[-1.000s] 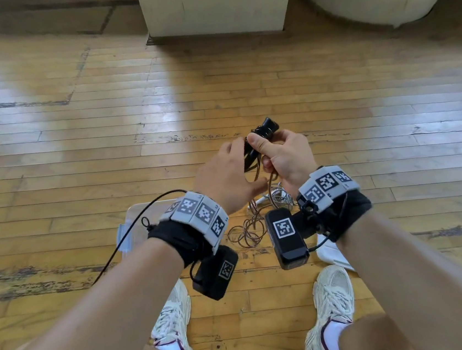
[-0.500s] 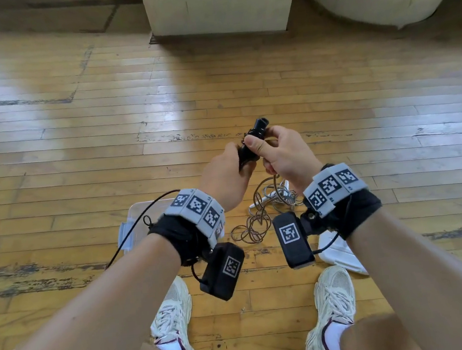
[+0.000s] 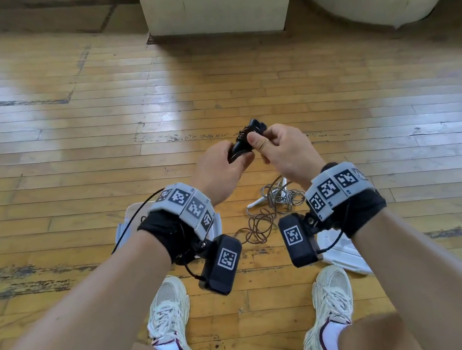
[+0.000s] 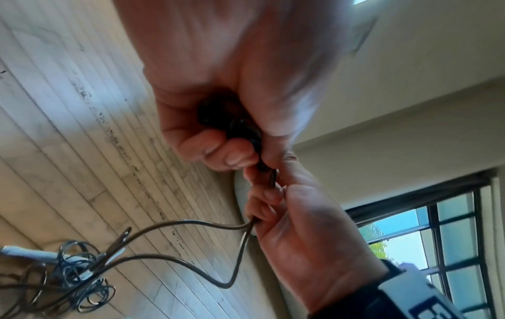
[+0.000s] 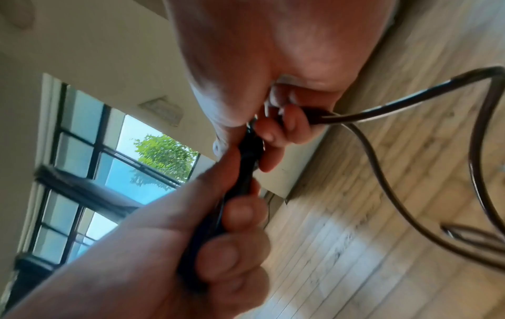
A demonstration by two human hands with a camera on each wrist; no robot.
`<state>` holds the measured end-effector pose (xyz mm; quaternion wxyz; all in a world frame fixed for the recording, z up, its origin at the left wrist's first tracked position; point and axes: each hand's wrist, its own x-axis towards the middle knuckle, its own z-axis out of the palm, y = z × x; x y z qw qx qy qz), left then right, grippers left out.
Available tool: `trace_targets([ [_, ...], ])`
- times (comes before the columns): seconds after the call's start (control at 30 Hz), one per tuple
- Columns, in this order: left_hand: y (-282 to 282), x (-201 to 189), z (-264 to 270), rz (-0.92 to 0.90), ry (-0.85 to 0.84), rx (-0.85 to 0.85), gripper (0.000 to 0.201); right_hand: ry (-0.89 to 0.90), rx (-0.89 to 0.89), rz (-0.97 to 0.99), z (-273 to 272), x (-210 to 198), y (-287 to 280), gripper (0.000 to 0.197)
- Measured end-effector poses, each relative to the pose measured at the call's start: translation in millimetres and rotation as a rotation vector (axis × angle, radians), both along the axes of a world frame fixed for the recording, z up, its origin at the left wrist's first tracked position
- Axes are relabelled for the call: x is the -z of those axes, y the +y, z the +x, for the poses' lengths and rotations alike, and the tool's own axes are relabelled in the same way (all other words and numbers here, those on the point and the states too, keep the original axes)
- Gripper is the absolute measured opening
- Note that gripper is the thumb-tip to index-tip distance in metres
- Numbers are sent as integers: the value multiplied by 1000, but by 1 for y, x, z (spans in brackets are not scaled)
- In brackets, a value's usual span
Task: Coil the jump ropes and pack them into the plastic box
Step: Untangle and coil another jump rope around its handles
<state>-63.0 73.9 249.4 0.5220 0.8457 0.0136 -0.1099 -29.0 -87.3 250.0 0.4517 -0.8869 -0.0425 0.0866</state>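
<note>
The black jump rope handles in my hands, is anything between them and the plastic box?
Nothing solid shows between the black handles and the plastic box, which lies low on the floor, mostly hidden behind the left hand and its wrist. The rope's loose cord still trails in a tangle beside the box.

Your head camera looked down from above at both hands and the wooden floor (image 3: 78, 163). Each wrist camera sat close under its palm, facing upward past the fingers; both shared the window (image 4: 437, 226).

Black jump-rope handles (image 3: 244, 141), cord (image 3: 261, 223) trailing floorward
</note>
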Motion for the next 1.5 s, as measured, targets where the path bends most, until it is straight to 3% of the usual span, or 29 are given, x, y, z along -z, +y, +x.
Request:
trace_targets([
  [0.1,5,2,0,105,-27,-32,24,-13,-48,-84,-1,-2,-1,33],
  [0.17,7,1,0,73,-18,-51,23,-9,-66,-64,-3,-3,0,29],
  [0.37,9,-11,-2,-461,220,-91,23,155,-91,287,-7,-9,-2,14],
  [0.67,5,-28,-6,-942,374,-71,26,441,-48,886,-6,-22,-7,14],
  [0.8,5,-31,-6,-949,378,-77,29,447,-7,933,-7,-20,-2,14],
  [0.93,8,-28,-2,-849,284,-194,21,430,-17,834,-8,-22,1,7],
  [1.03,5,-27,-2,-859,261,-242,20,451,-35,876,-8,-21,1,9],
  [1.23,9,-30,-1,-1186,585,-64,36,482,-128,981,-6,-15,3,10],
  [1.37,10,-19,-1,-1402,771,144,44,519,-164,1040,-6,-10,4,30],
  [1.5,7,-20,-2,-1487,791,150,47,471,-119,995,-6,-12,8,44],
])
